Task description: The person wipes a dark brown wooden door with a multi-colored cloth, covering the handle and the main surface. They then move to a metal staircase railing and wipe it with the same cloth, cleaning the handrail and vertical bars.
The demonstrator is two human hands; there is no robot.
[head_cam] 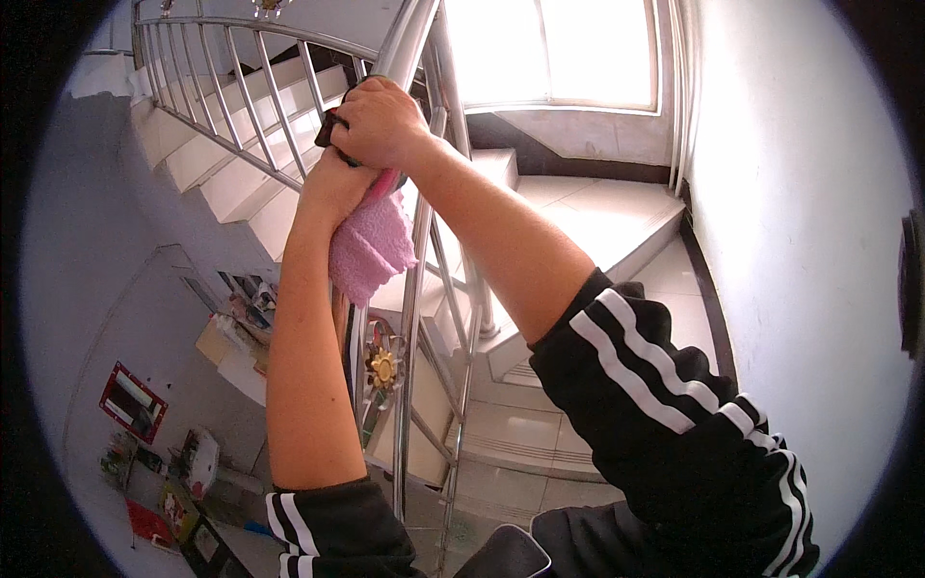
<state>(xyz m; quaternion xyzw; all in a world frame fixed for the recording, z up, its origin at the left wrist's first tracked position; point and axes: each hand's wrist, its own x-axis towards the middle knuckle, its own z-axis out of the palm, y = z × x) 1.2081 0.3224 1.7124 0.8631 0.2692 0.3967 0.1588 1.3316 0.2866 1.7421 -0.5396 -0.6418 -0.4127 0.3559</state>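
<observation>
A stainless steel handrail [408, 45] rises away from me along the staircase. My right hand [383, 121] is wrapped over the rail, its fingers curled towards the left. Just below it, my left hand [338, 182] grips a pink terry cloth [372, 249] against the rail, and the cloth's lower part hangs free. The left fingers are mostly hidden behind the right hand and the cloth. A small black item [329, 128] shows at the right hand's fingers; what it is I cannot tell.
Steel balusters [405, 404] with a gold flower ornament [383, 368] stand below the rail. White tiled stairs [535, 441] lead to a landing [592, 206] under a bright window [549, 54]. A pale wall [795, 217] is on the right. Left, far below, is a red-framed mirror [134, 402].
</observation>
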